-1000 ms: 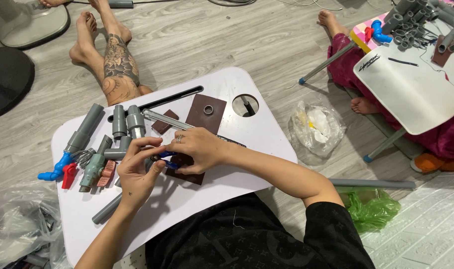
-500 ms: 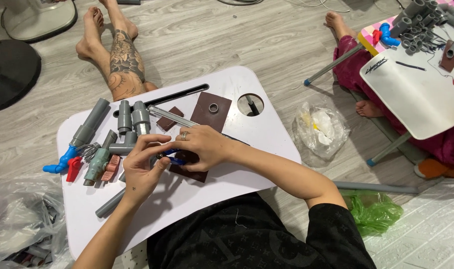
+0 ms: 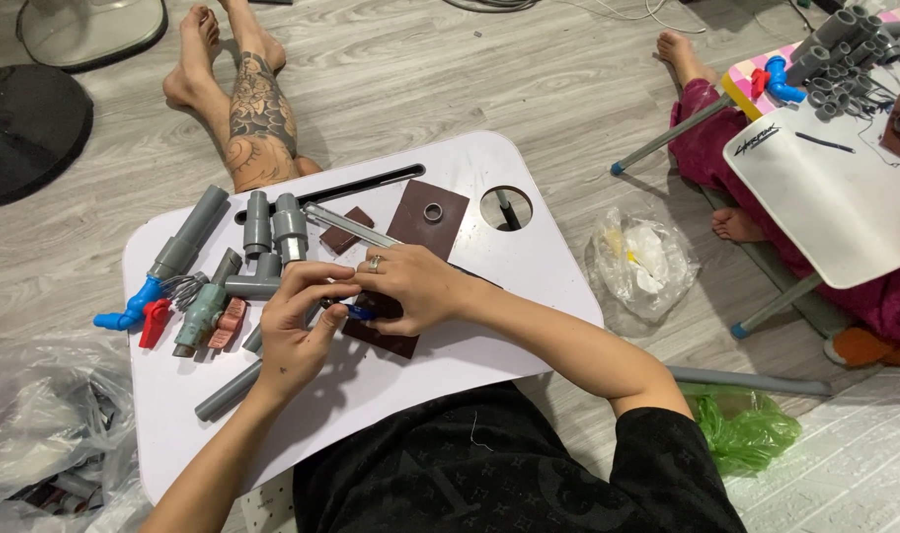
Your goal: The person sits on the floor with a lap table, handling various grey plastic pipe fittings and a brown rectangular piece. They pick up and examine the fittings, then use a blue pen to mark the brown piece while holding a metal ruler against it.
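Between both hands: small blue part point(image 3: 359, 312), pinched at fingertips, over white lap table point(image 3: 469, 345). Left hand point(image 3: 297, 331) curled on part from left; right hand point(image 3: 410, 286) closed on it from right, ring on finger. Hands touching. Under right hand: brown sheet point(image 3: 420, 222), metal ring point(image 3: 433, 211) on it. Left of left hand: grey pipe fittings point(image 3: 267, 232), red valve handle point(image 3: 156, 321), blue elbow point(image 3: 124, 311).

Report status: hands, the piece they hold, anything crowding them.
Left hand and right hand meet on a small blue part. Over brown pad, white table. Grey pipe fittings close left.
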